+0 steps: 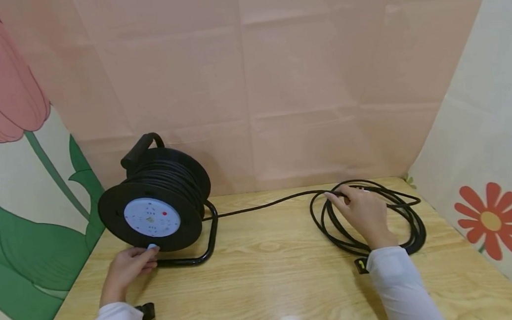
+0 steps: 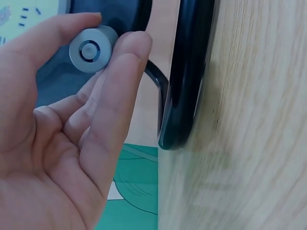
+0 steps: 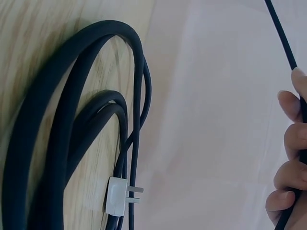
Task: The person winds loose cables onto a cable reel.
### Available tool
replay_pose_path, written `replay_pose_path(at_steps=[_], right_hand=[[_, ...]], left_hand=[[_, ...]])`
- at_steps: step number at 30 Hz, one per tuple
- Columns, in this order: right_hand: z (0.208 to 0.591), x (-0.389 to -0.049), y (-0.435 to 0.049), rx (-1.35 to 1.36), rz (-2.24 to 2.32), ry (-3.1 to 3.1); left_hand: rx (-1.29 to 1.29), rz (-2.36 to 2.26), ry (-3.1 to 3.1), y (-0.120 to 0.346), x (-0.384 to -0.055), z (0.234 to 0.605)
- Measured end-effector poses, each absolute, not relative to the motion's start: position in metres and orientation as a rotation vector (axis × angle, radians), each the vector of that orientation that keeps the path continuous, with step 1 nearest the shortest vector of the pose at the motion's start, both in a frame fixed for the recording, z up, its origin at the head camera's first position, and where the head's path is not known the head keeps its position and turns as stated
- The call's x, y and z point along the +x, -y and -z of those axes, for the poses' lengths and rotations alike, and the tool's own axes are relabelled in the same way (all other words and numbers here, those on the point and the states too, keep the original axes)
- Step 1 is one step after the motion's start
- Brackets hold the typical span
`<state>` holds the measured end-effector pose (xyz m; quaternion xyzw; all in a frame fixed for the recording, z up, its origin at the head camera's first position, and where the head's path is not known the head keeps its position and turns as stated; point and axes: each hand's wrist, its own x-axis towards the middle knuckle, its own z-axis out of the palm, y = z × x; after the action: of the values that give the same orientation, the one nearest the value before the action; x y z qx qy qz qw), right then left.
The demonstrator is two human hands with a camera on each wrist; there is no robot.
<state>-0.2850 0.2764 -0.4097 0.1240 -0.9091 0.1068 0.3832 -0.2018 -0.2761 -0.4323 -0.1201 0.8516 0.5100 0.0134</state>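
Observation:
A black cable reel (image 1: 112,214) with a round white socket panel (image 1: 140,220) stands on the left of the table in the head view. My left hand (image 1: 127,268) pinches a small grey-blue knob (image 2: 91,50) at the lower front of the reel's disc, between thumb and fingers. Black cable (image 1: 268,204) runs from the reel rightward to my right hand (image 1: 367,214), whose fingers curl around it. Below and around that hand lies a loose coil (image 1: 417,230) of the same cable. The right wrist view shows a white plug (image 3: 116,196) with metal prongs beside the coil.
The reel stands on a black tubular frame (image 1: 211,237) with a handle (image 1: 137,151) on top. Under everything is a wood-grain table (image 1: 255,279). A pinkish sheet (image 1: 250,81) hangs behind, with flower-printed panels (image 1: 484,114) at both sides.

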Motion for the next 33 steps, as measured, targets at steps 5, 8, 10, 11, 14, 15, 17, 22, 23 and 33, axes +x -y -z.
replay_pose_path(at_steps=[5, 8, 10, 11, 14, 15, 17, 22, 23, 33], right_hand=[[0.412, -0.285, -0.274, 0.313, -0.265, 2.366], [0.414, -0.286, -0.272, 0.313, -0.282, 2.41], [0.415, -0.287, -0.271, 0.33, -0.307, 2.442], [0.415, -0.288, -0.271, 0.343, -0.318, 2.453], [0.416, -0.288, -0.269, 0.372, -0.338, 2.482], [0.416, -0.288, -0.268, 0.381, -0.341, 2.489], [0.416, -0.288, -0.266, 0.39, -0.335, 2.498], [0.416, -0.287, -0.261, 0.424, -0.276, 2.488], [0.416, -0.287, -0.26, 0.431, -0.263, 2.478], [0.42, -0.287, -0.251, 0.47, -0.252, 2.459]], left_hand=[[-0.413, -1.625, -2.621, 0.281, -0.201, 0.433], [-0.433, -1.655, -2.6, 0.283, -0.2, 0.433], [-0.444, -1.677, -2.582, 0.284, -0.199, 0.433], [-0.445, -1.687, -2.575, 0.285, -0.198, 0.432], [-0.43, -1.74, -2.534, 0.291, -0.201, 0.437], [-0.429, -1.761, -2.519, 0.295, -0.203, 0.441], [-0.439, -1.806, -2.508, 0.304, -0.21, 0.455], [-0.505, -1.968, -2.491, 0.326, -0.227, 0.491], [-0.513, -2.019, -2.472, 0.329, -0.228, 0.494], [-0.536, -2.469, -2.188, 0.34, -0.229, 0.502]])
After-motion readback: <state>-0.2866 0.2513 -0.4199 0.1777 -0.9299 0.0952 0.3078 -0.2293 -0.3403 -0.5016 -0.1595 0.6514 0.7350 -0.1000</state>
